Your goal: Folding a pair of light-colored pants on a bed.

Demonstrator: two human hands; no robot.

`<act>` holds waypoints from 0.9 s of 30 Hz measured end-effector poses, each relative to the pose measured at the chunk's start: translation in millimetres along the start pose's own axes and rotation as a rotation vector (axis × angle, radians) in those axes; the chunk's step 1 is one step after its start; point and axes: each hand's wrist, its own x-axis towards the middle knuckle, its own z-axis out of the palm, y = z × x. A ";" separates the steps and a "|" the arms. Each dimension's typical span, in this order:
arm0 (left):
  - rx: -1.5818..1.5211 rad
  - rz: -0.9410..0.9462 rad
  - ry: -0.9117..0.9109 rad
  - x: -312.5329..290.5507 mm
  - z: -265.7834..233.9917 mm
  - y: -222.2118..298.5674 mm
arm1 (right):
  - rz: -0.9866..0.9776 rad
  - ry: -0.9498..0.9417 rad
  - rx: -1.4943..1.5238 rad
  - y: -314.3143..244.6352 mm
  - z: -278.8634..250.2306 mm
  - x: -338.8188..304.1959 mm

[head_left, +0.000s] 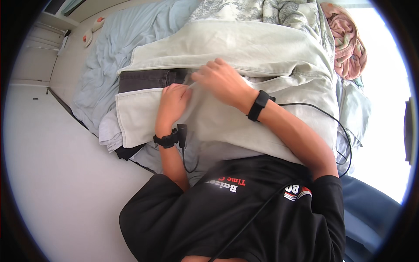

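Note:
Pale cream trousers (262, 48) lie spread across the bed, with one leg on the far side and one on the near side. Between the legs, dark grey folded denim (142, 81) shows at the left. My left hand (173, 104) has its fingers curled over the near leg's upper edge, beside the denim. Just to the right and farther off, my right hand (224, 82) is closed on the cream cloth, its fingertips pinched together and slightly blurred. A fold of cloth is drawn up between the two hands. Part of what lies beneath the fingers is hidden.
A rumpled light blue sheet (131, 32) covers the bed at the far left. Patterned bedding (244, 11) and a pink bundled cloth (347, 41) lie at the back. Black bands with a cable (345, 126) circle my wrists. A white surface (65, 174) fills the left.

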 end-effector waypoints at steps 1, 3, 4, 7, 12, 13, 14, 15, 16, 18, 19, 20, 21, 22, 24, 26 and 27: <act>0.002 0.003 -0.005 -0.6 -3.4 0.4 | -0.072 0.006 0.024 -3.5 2.6 3.4; -0.174 -0.125 -0.071 2.3 -9.8 1.2 | -0.069 -0.053 0.090 -10.8 14.2 5.1; -0.172 -0.118 -0.074 3.2 -12.5 3.6 | -0.069 -0.117 0.160 -12.9 18.9 4.5; -0.296 -0.155 -0.112 -1.5 -21.3 4.4 | -0.032 -0.115 0.309 -14.2 21.9 9.8; -0.300 -0.139 0.077 -2.4 -22.5 10.9 | 0.020 -0.056 0.434 -3.6 10.1 8.6; -0.301 -0.142 0.075 -1.9 -23.8 14.1 | 0.038 -0.063 0.455 -3.8 8.4 8.6; -0.331 -0.138 0.139 0.3 -25.3 17.8 | 0.058 -0.069 0.473 -2.5 7.2 8.0; -0.361 -0.135 0.202 1.6 -25.9 19.5 | 0.058 -0.070 0.472 -1.7 6.1 7.4; -0.362 -0.135 0.203 2.1 -26.3 18.9 | 0.067 -0.056 0.491 -1.3 5.1 6.6; -0.126 0.011 0.310 3.3 -28.8 15.9 | 0.078 -0.039 0.509 -1.0 3.5 5.9; -0.126 0.013 0.310 3.8 -28.7 15.0 | 0.090 -0.036 0.518 -0.8 2.6 5.4; -0.133 0.030 0.304 3.5 -27.8 14.1 | 0.101 -0.032 0.528 -1.0 2.1 4.9; -0.140 0.048 0.298 3.5 -27.1 13.5 | 0.101 -0.031 0.528 -1.5 1.8 4.5; -0.140 0.049 0.298 3.6 -26.8 13.7 | 0.098 -0.011 0.536 -2.0 1.5 4.1; -0.156 0.031 0.293 2.9 -26.1 14.4 | 0.095 0.010 0.545 -3.0 0.1 3.0; -0.149 0.045 0.292 3.4 -25.5 14.3 | 0.119 0.011 0.582 -2.4 -1.1 1.5; -0.143 0.057 0.291 3.8 -25.0 14.0 | 0.119 0.011 0.582 -2.1 -1.0 1.2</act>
